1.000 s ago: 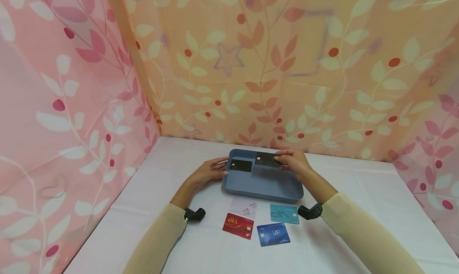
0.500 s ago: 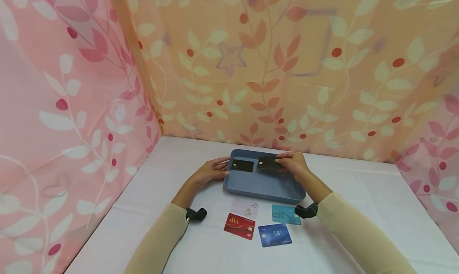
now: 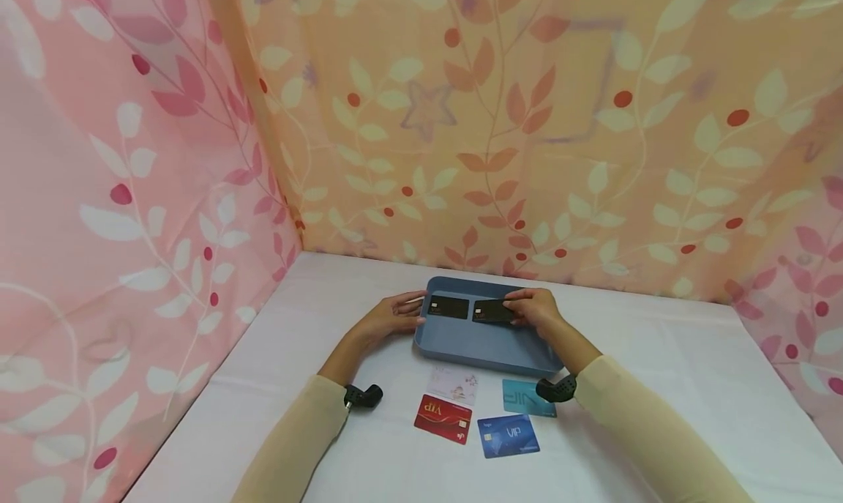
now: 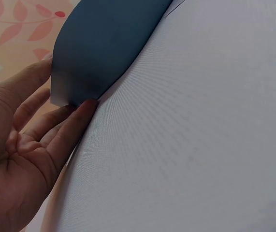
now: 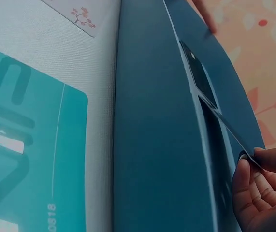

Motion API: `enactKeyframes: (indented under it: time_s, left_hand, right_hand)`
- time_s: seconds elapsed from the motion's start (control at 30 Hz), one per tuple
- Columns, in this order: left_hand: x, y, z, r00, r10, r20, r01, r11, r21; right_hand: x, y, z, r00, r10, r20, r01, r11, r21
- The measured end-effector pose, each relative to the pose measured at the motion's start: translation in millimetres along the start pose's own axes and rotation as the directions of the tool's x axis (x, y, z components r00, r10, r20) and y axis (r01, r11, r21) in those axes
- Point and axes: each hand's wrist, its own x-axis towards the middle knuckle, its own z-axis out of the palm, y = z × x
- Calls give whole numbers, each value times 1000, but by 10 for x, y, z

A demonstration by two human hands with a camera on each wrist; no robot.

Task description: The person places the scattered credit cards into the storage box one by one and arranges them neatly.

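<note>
My right hand [image 3: 541, 314] pinches a black VIP card [image 3: 489, 310] by its right end, between thumb and fingers. This card is in the blue tray [image 3: 474, 344], tilted in the right wrist view with its held end raised. Left of it, a second black VIP card [image 3: 449, 307] lies flat on the tray floor. My left hand [image 3: 388, 318] touches the tray's left side with fairly straight fingers. Seen from the left wrist, those fingers [image 4: 85, 110] reach the tray's outer wall near its base.
On the white tablecloth before the tray lie a pale floral card [image 3: 453, 385], a red VIP card [image 3: 443, 419], a blue VIP card [image 3: 508, 436] and a teal card [image 3: 520, 397], partly under the right wrist camera [image 3: 556, 389]. Floral curtains [image 3: 408, 151] stand behind and at the sides.
My right hand has lowered the black card toward the tray floor and nearer the first black card, coming slightly toward me. My left hand stays at the tray's side.
</note>
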Motion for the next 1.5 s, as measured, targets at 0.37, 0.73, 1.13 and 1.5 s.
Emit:
enactKeyframes:
  time_s: [0.37,0.73,1.13,1.5]
  left_hand:
    - [-16,-20,25,1000,4,0,-4,1000,-12]
    - [-5,-24,4,1000,-7,-9,7,1000,9]
    - [-3,10,1,1000,-18,-15,18,1000,13]
    - [-13,36,12,1000,-13,-9,13,1000,9]
  right_hand:
    - [-10,-19,30,999,30,-11,-30,999,-17]
    - [11,16,65,999,-24,-24,22,996,-81]
    - [57,14,122,995,-62,-80,44,978,-205]
    - [66,8,131,985,-129,-114,71,907,-414]
